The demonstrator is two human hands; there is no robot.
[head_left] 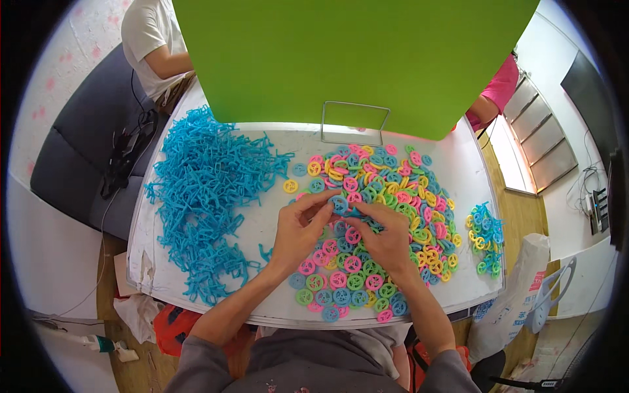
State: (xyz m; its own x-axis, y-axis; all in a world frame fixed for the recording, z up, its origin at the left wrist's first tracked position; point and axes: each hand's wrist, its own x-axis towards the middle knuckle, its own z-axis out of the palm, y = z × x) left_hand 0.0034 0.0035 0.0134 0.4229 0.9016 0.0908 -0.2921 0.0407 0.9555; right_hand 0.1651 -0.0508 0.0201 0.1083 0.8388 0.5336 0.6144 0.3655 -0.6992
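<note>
We see a blue wheel pinched in the fingertips, with a small blue plastic piece (pixel 354 211) just to its right; the wheel (pixel 339 204) sits between our two hands, nearer the left. Our left hand (pixel 298 230) grips the wheel and our right hand (pixel 385 234) grasps the piece, whose long axis the fingers hide from us. Beneath them coloured wheels (pixel 354 264) spread over the desk (pixel 262 216), and a pile of blue links (pixel 203 190) lies well to our left
</note>
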